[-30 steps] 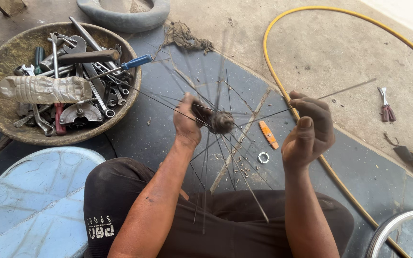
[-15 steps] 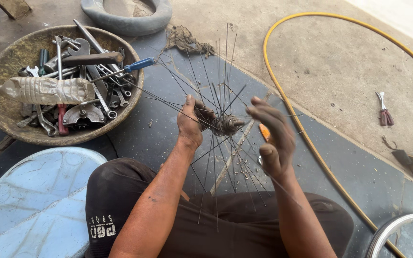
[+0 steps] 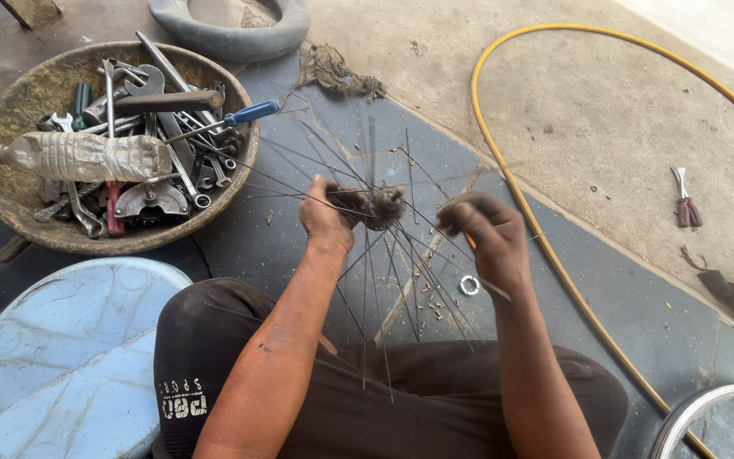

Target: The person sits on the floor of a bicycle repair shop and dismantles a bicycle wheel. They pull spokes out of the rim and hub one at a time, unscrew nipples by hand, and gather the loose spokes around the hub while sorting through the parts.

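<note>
Spoked hub (image 3: 381, 206) held above the dark floor (image 3: 639, 323), before the person's knees. Left hand (image 3: 326, 217) grips the hub's end, fingers closed on it. Right hand (image 3: 486, 234) pinches one spoke (image 3: 435, 255) between narrowed fingertips. The step appears to be sorting or threading spokes at the hub; the next move would call for a steady hub and one spoke kept separate. Motion blur hides the hub flange and spoke heads; the ring (image 3: 469, 285) lies beneath.

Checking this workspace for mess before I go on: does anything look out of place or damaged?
Yes. The plastic bottle lying on the tools in the basin is crushed. A frayed rag and small metal bits litter the floor near the loose ring.
</note>
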A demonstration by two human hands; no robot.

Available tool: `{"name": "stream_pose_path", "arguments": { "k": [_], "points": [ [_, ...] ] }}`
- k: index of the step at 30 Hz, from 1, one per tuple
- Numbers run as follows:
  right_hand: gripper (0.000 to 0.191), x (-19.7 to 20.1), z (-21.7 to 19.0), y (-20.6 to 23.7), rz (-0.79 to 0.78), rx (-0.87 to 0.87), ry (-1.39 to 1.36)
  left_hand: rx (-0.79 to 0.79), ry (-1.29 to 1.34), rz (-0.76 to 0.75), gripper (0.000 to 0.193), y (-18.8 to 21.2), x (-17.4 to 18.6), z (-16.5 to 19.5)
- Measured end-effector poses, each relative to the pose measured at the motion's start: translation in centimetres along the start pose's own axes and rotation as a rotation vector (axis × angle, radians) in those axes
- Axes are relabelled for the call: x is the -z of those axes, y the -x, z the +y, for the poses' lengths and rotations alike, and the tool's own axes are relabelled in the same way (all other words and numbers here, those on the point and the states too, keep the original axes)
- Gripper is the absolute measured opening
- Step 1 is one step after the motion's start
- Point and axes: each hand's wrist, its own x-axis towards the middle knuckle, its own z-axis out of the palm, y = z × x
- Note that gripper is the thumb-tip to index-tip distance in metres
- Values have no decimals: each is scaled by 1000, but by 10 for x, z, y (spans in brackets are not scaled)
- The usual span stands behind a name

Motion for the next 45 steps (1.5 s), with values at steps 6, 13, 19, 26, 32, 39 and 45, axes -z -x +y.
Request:
{"name": "stream_pose_path", "arguments": {
  "k": [6, 13, 19, 26, 32, 39, 45],
  "points": [
    [33, -29, -6, 1, -347, -277, 631, 29, 193, 75, 26, -9, 4, 13],
    [40, -53, -12, 3, -103, 148, 1024, -11, 288, 40, 29, 2, -4, 33],
    [49, -61, -12, 2, -185, -55, 797, -16, 403, -95, 29, 2, -2, 53],
    [49, -91, 27, 8, -312, -207, 550, -15, 374, -18, 30, 11, -6, 47],
    [38, -107, 52, 23, -355, -433, 56, -99, 279, 24, 30, 21, -12, 54],
    [68, -107, 49, 34, -497, -470, -694, -182, 311, 89, 28, 9, -8, 63],
    [53, -70, 39, 8, -392, -451, -565, -129, 422, 94, 29, -4, -2, 65]
  ]
}}
